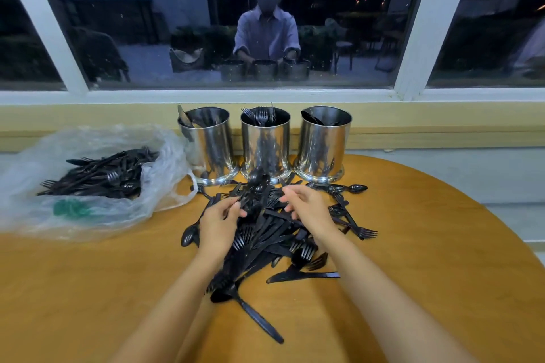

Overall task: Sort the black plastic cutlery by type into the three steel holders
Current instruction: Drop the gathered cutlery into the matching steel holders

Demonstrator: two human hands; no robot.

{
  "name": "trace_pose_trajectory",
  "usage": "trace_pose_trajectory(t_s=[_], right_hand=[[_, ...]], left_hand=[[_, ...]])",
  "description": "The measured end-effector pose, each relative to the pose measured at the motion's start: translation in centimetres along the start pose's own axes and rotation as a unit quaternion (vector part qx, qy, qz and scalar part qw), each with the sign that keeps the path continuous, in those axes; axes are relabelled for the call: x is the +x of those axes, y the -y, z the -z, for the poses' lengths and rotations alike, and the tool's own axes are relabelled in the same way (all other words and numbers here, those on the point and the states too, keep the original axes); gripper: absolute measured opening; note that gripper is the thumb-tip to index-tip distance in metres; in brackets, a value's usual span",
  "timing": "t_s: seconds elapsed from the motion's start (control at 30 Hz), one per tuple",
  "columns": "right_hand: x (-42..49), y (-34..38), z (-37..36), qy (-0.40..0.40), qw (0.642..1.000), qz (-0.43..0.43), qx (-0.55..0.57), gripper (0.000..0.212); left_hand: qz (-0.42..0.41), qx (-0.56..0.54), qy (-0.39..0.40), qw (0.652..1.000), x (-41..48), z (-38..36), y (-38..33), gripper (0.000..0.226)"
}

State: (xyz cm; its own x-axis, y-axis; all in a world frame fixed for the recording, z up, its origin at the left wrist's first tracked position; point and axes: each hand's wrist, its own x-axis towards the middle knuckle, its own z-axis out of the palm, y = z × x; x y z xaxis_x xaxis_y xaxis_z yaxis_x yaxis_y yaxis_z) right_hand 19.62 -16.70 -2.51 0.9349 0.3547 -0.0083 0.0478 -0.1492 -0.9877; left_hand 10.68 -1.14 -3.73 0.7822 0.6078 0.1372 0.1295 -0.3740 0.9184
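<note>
A heap of black plastic cutlery [274, 242], with forks, knives and spoons mixed, lies on the round wooden table [88, 289]. Behind it three steel holders stand in a row: the left holder [209, 147] has knives, the middle holder [265, 144] has forks, and the right holder [324, 144] has spoons. My left hand [219, 225] grips a bunch of spoons [256, 183] that points toward the middle holder. My right hand [308, 209] hovers over the far side of the heap with loosely curled fingers, and nothing plainly sits in it.
A clear plastic bag [88, 221] at the left holds more black cutlery [100, 175]. A few spoons [351, 188] lie loose in front of the right holder. A yellow sill and a dark window stand right behind the holders. The table edge curves away at the right.
</note>
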Motion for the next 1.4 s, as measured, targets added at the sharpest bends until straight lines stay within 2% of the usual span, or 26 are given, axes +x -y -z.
trace_pose_trajectory(t_s=[0.07,0.13,0.23,0.3,0.43,0.5,0.6,0.7,0.8,0.93,1.07,1.17,1.27,1.33,1.4], right_hand=[[-0.3,1.6,-0.6,0.038,0.995,-0.03,0.085,0.021],[-0.3,2.6,-1.1,0.056,0.99,-0.044,0.123,0.024],[-0.2,2.8,-1.5,0.042,0.994,-0.042,0.087,0.028],[-0.3,2.6,-1.6,0.035,0.997,-0.025,0.065,0.028],[-0.9,2.2,-1.5,0.047,0.998,0.025,0.04,0.029],[-1.3,2.0,-1.4,0.051,0.997,0.043,0.028,0.027],[-1.8,1.9,-1.0,0.023,0.998,0.061,0.021,0.025],[-2.3,1.8,-0.8,0.016,0.998,0.063,0.015,0.024],[-3.1,1.9,-1.0,0.056,0.997,0.046,0.018,0.022],[-4.0,2.0,-1.1,0.069,0.994,0.074,-0.043,0.018],[-5.3,3.5,-2.1,0.145,0.983,0.103,-0.037,0.013],[-6.0,4.4,-3.6,0.182,0.971,0.133,-0.085,0.015],[-5.2,4.5,-4.7,0.181,0.969,0.135,-0.105,0.02],[-4.0,3.8,-5.0,0.142,0.974,0.141,-0.106,0.022],[-2.7,2.4,-5.4,0.094,0.975,0.13,-0.155,0.018]], left_hand=[[-0.017,-0.005,0.017,1.0,-0.6,-0.3,-0.3,0.027],[-0.079,0.049,0.004,0.996,-1.3,-0.5,-0.6,0.027],[-0.162,0.103,-0.019,0.981,-2.2,-0.6,-0.7,0.028],[-0.163,0.108,-0.008,0.981,-2.6,-0.7,-0.6,0.03],[-0.096,0.062,0.043,0.993,-3.1,-0.9,-0.8,0.03],[-0.031,-0.018,0.104,0.994,-3.6,-1.0,-0.8,0.028],[0.084,-0.171,0.176,0.966,-4.7,-0.7,-1.1,0.029],[0.102,-0.194,0.213,0.952,-5.5,-0.3,-1.4,0.031],[0.098,-0.168,0.23,0.953,-6.2,0.1,-1.7,0.03],[0.073,-0.126,0.292,0.945,-7.2,1.0,-1.9,0.027],[0.144,-0.205,0.349,0.903,-7.1,2.0,-2.0,0.019],[0.181,-0.258,0.38,0.87,-7.2,2.4,-1.9,0.018],[0.193,-0.269,0.35,0.876,-6.7,3.0,-1.2,0.021],[0.196,-0.289,0.297,0.889,-5.6,3.9,-0.4,0.018],[0.21,-0.326,0.249,0.888,-4.5,5.0,0.4,0.016]])
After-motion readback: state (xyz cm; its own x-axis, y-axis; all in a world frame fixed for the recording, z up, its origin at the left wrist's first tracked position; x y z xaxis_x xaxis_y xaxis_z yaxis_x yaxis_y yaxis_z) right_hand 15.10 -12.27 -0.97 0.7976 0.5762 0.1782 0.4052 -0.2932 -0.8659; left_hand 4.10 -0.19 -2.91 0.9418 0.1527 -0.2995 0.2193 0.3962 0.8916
